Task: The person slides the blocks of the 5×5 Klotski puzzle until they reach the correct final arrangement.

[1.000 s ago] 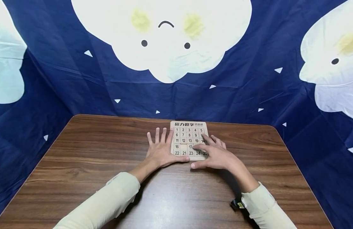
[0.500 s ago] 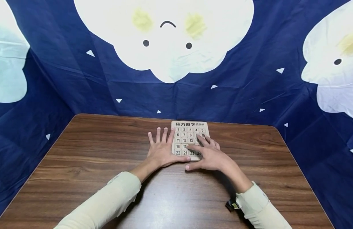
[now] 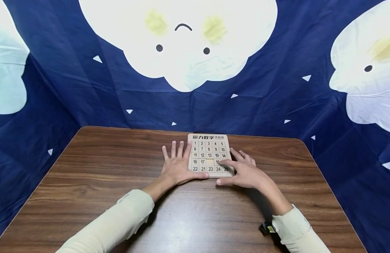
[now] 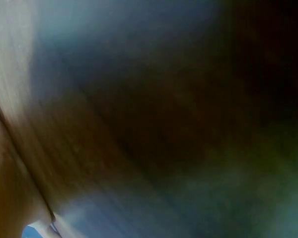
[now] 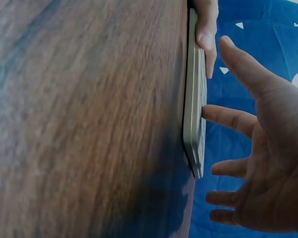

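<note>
A pale wooden number sliding puzzle (image 3: 210, 137) lies flat near the table's far edge. Its gap is in the fourth row, between the 17 tile (image 3: 202, 162) and the 18 tile (image 3: 217, 162). My left hand (image 3: 177, 169) is spread at the board's left side, its thumb along the near edge. With its index fingertip on the 18 tile, my right hand (image 3: 246, 174) stands over the lower right corner, fingers extended. The right wrist view shows that index finger (image 5: 228, 119) touching the board's face. In the left wrist view, part of my left hand (image 4: 10, 183) shows beside blurred table.
The brown wood-grain table (image 3: 119, 154) reaches back to a dark blue cloth (image 3: 150, 105) printed with white clouds, hanging behind and at both sides. A small black device (image 3: 266, 228) sits by the right sleeve cuff (image 3: 289, 223).
The 17 tile has slid left beside 16, leaving the gap to its right. My right hand went left over the board, then back right to the 18 tile. My left hand stays put.
</note>
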A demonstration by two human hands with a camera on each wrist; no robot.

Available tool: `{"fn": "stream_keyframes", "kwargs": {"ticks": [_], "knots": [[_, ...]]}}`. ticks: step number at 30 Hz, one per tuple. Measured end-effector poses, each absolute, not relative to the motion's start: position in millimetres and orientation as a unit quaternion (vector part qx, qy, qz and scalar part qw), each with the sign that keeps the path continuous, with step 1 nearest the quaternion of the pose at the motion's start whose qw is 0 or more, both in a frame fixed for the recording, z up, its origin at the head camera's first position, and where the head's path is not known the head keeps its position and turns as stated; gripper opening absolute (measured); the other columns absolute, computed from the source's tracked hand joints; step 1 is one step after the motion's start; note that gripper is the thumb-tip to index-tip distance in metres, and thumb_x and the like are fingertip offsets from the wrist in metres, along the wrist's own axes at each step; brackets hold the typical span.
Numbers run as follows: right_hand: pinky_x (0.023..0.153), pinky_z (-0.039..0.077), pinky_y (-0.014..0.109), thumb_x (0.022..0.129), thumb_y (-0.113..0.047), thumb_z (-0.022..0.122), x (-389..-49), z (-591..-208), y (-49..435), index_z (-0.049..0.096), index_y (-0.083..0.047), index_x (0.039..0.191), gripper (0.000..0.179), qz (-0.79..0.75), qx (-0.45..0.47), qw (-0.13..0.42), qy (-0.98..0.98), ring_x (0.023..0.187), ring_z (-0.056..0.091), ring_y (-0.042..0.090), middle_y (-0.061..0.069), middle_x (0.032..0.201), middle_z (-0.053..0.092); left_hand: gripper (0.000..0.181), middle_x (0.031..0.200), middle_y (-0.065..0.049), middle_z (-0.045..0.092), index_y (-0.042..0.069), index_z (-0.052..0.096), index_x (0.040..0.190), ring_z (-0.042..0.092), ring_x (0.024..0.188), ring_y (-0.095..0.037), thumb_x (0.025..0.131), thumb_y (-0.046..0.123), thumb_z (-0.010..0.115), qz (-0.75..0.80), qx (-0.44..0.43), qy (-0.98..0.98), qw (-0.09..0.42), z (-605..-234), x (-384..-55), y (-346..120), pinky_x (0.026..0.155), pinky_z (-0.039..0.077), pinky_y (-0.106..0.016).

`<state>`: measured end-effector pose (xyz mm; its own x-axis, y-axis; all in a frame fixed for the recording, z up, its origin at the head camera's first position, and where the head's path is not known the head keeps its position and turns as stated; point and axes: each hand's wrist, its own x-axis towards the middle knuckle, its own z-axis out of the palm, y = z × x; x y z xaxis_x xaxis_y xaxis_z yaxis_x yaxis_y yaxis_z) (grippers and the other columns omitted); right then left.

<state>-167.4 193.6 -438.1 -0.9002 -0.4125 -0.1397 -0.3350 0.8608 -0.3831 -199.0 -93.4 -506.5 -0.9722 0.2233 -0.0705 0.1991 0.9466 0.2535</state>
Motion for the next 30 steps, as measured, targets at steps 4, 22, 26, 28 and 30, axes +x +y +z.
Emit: {"fn": "stream_keyframes", "kwargs": {"ticks": [4,22,26,28,30], "knots": [[0.128,0.019,0.09,0.087,-0.076,0.084,-167,-439,189,0.066,-0.036,0.159,0.084,-0.182,-0.192,0.119,0.957,0.168,0.022,0.064,0.025,0.186,0.026,0.159,0.189,-0.019,0.003,0.021,-0.002,0.183,-0.008,0.176,-0.048,0.068,0.112,0.058,0.123,0.109,0.985,0.044,-509,-199,-95,0.134,-0.018,-0.077],[0.13,0.019,0.087,0.088,-0.076,0.084,-169,-441,184,0.058,-0.04,0.166,0.089,-0.204,-0.193,0.137,0.95,0.17,0.019,0.062,0.021,0.19,0.014,0.158,0.189,-0.019,0.003,0.022,-0.002,0.183,-0.007,0.176,-0.048,0.068,0.113,0.056,0.125,0.11,0.985,0.046,-507,-200,-94,0.134,-0.018,-0.077],[0.13,0.017,0.088,0.09,-0.074,0.083,-174,-440,192,0.058,-0.037,0.165,0.088,-0.207,-0.18,0.129,0.953,0.17,0.018,0.063,0.024,0.189,0.014,0.158,0.189,-0.019,0.004,0.021,-0.002,0.183,-0.006,0.176,-0.048,0.069,0.112,0.058,0.125,0.112,0.985,0.041,-507,-200,-93,0.135,-0.017,-0.077],[0.129,0.016,0.089,0.091,-0.075,0.082,-176,-439,194,0.058,-0.036,0.166,0.088,-0.206,-0.177,0.13,0.953,0.17,0.017,0.064,0.025,0.189,0.013,0.157,0.19,-0.019,0.004,0.021,-0.001,0.183,-0.006,0.176,-0.048,0.069,0.111,0.059,0.122,0.111,0.985,0.039,-507,-200,-92,0.135,-0.016,-0.077],[0.129,0.015,0.09,0.091,-0.076,0.081,-179,-439,194,0.058,-0.037,0.166,0.088,-0.205,-0.175,0.136,0.953,0.17,0.016,0.064,0.025,0.189,0.013,0.158,0.189,-0.019,0.003,0.022,-0.002,0.183,-0.007,0.176,-0.047,0.069,0.111,0.06,0.121,0.11,0.986,0.043,-507,-199,-92,0.135,-0.017,-0.076]]}}
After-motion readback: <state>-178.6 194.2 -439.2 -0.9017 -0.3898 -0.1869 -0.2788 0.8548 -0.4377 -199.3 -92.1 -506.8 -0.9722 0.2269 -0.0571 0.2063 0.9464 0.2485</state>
